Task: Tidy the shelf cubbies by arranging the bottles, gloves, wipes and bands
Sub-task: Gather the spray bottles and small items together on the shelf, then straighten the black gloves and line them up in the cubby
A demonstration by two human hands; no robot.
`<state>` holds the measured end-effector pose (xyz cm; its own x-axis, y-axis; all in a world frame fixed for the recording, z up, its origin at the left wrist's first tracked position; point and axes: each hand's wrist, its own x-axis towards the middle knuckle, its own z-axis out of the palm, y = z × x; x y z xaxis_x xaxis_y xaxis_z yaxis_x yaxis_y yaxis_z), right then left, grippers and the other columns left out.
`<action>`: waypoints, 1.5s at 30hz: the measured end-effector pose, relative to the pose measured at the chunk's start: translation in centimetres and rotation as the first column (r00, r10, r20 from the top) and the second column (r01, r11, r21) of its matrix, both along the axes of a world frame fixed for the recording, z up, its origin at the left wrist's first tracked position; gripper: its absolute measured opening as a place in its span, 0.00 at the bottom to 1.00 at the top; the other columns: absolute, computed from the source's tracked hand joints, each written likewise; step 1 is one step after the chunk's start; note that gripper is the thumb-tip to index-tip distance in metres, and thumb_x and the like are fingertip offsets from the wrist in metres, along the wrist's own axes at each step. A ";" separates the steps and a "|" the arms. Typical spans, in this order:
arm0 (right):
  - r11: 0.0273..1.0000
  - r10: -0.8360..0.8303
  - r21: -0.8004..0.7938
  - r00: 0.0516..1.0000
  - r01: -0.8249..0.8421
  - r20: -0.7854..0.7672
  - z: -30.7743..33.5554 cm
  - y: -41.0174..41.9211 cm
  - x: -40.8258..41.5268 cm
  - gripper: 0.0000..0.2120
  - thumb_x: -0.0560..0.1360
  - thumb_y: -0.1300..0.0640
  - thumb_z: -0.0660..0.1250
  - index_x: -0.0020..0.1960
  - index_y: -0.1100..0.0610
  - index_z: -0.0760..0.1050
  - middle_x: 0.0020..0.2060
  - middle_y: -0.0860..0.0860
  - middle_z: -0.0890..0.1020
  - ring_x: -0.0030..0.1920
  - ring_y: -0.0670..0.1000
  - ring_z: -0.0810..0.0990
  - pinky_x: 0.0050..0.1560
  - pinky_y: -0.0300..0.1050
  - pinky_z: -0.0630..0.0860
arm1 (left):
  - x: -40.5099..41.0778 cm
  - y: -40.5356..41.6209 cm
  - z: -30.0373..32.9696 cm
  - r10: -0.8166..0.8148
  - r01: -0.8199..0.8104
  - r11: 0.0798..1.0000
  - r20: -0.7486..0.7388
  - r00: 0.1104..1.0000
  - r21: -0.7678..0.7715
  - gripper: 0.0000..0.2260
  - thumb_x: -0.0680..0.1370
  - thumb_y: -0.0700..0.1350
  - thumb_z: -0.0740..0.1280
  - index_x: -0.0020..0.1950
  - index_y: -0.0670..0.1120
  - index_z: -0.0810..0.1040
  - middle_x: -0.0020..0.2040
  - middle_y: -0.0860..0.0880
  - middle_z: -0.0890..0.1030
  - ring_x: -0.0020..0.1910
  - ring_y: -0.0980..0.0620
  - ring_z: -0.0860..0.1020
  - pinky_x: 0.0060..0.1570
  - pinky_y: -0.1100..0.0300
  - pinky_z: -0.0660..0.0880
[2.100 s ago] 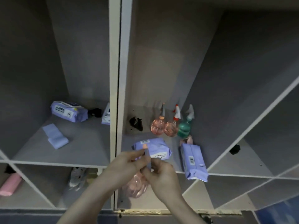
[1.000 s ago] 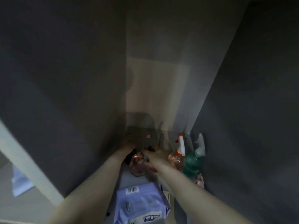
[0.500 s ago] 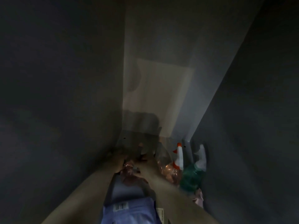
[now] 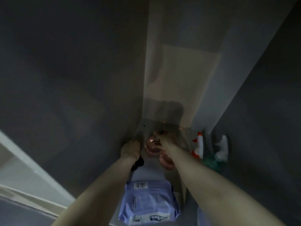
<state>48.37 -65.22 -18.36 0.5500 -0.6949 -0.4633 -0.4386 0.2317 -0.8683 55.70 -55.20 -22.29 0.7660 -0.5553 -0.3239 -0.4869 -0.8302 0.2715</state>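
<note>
I am looking deep into a dim cubby. A round pink spray bottle (image 4: pixel 150 146) stands near the back left corner. My right hand (image 4: pixel 162 138) grips it at the neck. My left hand (image 4: pixel 131 149) is just left of the bottle, back towards me and fingers hidden. A second pink bottle (image 4: pixel 166 161) lies partly under my right forearm. To the right stand a red-and-white sprayer head (image 4: pixel 198 147) and a green bottle (image 4: pixel 211 163) with a white sprayer. A purple wipes pack (image 4: pixel 149 203) lies at the front. A black item (image 4: pixel 138 163) sits under my left wrist.
The grey side walls (image 4: pixel 260 111) of the cubby close in on both sides. The white shelf divider edge (image 4: pixel 24 154) runs across the lower left. A second purple pack edge (image 4: pixel 199 216) shows at the bottom right.
My head and arms have gone into the cubby. The pink bottle went from in front of the shelf to the back left corner, beside the other bottles.
</note>
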 end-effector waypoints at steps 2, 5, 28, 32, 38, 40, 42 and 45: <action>0.999 -0.008 -0.036 1.000 0.007 -0.020 0.6 -0.7 0.0 0.12 0.75 0.63 0.67 0.33 0.59 0.75 0.37 0.60 0.81 0.43 0.60 0.80 0.56 0.64 0.77 | 0.0 0.4 -0.4 0.025 -0.025 1.000 -0.015 1.000 -0.004 0.13 0.81 0.37 0.54 0.60 0.40 0.75 0.62 0.42 0.77 0.59 0.44 0.77 0.57 0.54 0.75; 0.993 0.092 -0.070 0.993 -0.097 -0.079 1.6 -1.3 0.1 0.05 0.74 0.66 0.68 0.48 0.67 0.78 0.44 0.60 0.80 0.48 0.59 0.80 0.54 0.57 0.79 | 0.2 0.7 -0.5 0.030 -0.030 0.999 0.002 1.000 -0.041 0.13 0.80 0.38 0.55 0.57 0.41 0.77 0.59 0.42 0.79 0.56 0.44 0.79 0.53 0.55 0.75; 0.953 0.285 -0.062 0.946 -0.297 -0.154 2.0 1.0 -2.2 0.20 0.77 0.52 0.67 0.63 0.64 0.72 0.53 0.60 0.79 0.47 0.55 0.77 0.53 0.51 0.77 | -1.8 1.6 3.0 0.221 -0.255 0.916 -0.142 0.965 -0.311 0.13 0.74 0.50 0.68 0.57 0.48 0.81 0.54 0.45 0.83 0.53 0.47 0.81 0.47 0.60 0.77; 0.985 0.168 0.036 0.986 -0.167 -0.008 1.4 2.6 -4.7 0.19 0.76 0.47 0.67 0.61 0.59 0.74 0.53 0.56 0.81 0.50 0.54 0.79 0.46 0.47 0.77 | -2.4 2.3 4.3 0.310 -0.429 0.738 -0.302 0.901 -0.520 0.10 0.74 0.48 0.70 0.53 0.47 0.83 0.53 0.45 0.84 0.54 0.46 0.81 0.49 0.59 0.75; 0.961 0.188 0.166 0.963 -0.221 0.193 2.5 5.9 -10.0 0.24 0.68 0.44 0.72 0.61 0.50 0.74 0.52 0.53 0.84 0.51 0.54 0.84 0.55 0.50 0.79 | -5.8 3.3 6.7 0.215 -0.681 0.342 -0.651 0.728 -0.648 0.02 0.73 0.43 0.72 0.42 0.48 0.80 0.47 0.42 0.84 0.49 0.46 0.82 0.51 0.52 0.79; 0.936 0.164 0.255 0.943 -0.242 0.291 2.9 6.5 -11.3 0.25 0.68 0.49 0.72 0.63 0.52 0.74 0.53 0.55 0.84 0.53 0.56 0.83 0.54 0.52 0.80 | -7.4 4.1 7.7 0.133 -0.702 0.263 -0.696 0.706 -0.662 0.02 0.75 0.41 0.70 0.43 0.46 0.79 0.43 0.44 0.82 0.43 0.49 0.80 0.40 0.61 0.77; 0.923 0.117 0.298 0.916 -0.242 0.383 3.5 7.2 -12.5 0.23 0.71 0.54 0.70 0.65 0.54 0.73 0.54 0.57 0.83 0.54 0.58 0.83 0.50 0.51 0.81 | -9.2 5.1 8.8 0.043 -0.698 0.223 -0.708 0.704 -0.681 0.01 0.76 0.41 0.69 0.45 0.44 0.79 0.39 0.47 0.80 0.36 0.53 0.77 0.28 0.68 0.73; 0.947 0.052 0.261 0.892 -0.187 0.449 4.1 8.2 -14.1 0.21 0.73 0.57 0.68 0.65 0.56 0.73 0.56 0.58 0.83 0.53 0.58 0.83 0.42 0.47 0.82 | -11.6 7.3 9.0 -0.045 -0.627 0.236 -0.653 0.756 -0.742 0.06 0.77 0.45 0.69 0.45 0.43 0.80 0.36 0.48 0.80 0.35 0.52 0.77 0.33 0.64 0.76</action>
<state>34.22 -57.05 -14.30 0.8112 -0.4826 -0.3304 -0.0770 0.4719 -0.8783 44.13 -47.92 -13.25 0.8665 -0.4800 -0.1371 0.2037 0.0891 0.9750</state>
